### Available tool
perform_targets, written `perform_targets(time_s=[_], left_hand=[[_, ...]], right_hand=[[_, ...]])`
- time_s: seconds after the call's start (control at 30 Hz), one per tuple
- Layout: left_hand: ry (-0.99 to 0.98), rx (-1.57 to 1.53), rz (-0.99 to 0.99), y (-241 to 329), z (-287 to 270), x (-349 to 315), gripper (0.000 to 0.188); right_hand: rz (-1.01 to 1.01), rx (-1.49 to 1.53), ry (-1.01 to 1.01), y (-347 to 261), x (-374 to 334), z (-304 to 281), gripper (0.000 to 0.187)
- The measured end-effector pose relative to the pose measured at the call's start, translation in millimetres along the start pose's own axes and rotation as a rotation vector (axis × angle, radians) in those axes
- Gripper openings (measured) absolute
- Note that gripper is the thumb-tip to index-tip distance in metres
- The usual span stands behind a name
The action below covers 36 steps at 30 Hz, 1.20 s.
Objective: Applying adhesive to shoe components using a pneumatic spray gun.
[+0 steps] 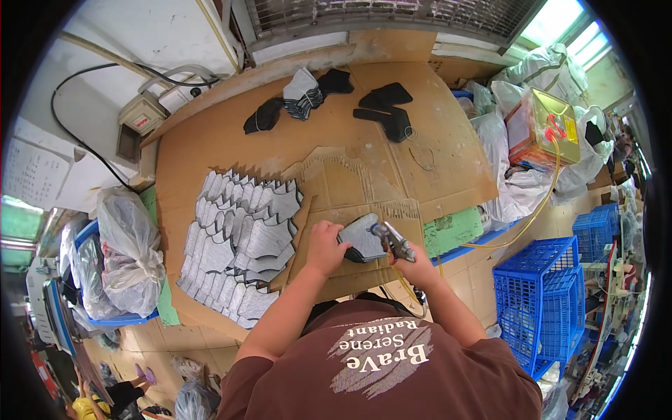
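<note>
My left hand point(326, 246) grips the left edge of a small stack of grey fabric pieces point(360, 234) with black undersides. My right hand point(416, 269) is closed round a metal spray gun point(397, 245), whose nozzle end is right at the stack's right side. To the left, rows of overlapping grey pieces with black edges point(241, 234) cover part of the cardboard. Farther off lie a banded black bundle point(264, 116), a grey-topped stack point(302, 89) and black pieces point(334, 82). Other black cut shapes point(386, 115) sit to their right.
Cardboard point(332, 129) covers the work table. A yellow hose point(535, 217) runs from a metal can point(549, 133) at the right. Bagged goods point(129, 252) fill a blue crate on the left. Blue crates point(535, 294) stand on the floor at right. Another person point(91, 402) is at lower left.
</note>
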<state>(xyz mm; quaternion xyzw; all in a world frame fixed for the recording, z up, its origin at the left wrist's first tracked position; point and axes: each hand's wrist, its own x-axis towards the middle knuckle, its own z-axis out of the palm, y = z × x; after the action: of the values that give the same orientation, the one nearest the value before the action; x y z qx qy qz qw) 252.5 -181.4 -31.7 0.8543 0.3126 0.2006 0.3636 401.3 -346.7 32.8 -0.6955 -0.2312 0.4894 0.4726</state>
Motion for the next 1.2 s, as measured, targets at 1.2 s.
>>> perform_targets(time_s=[1.2], left_hand=[[0.444, 0.282, -0.332, -105.5, -142.6, -78.2, 0.017]], right_hand=[[-0.022, -0.061, -0.188, 3.5, 3.1, 10.7, 0.028]])
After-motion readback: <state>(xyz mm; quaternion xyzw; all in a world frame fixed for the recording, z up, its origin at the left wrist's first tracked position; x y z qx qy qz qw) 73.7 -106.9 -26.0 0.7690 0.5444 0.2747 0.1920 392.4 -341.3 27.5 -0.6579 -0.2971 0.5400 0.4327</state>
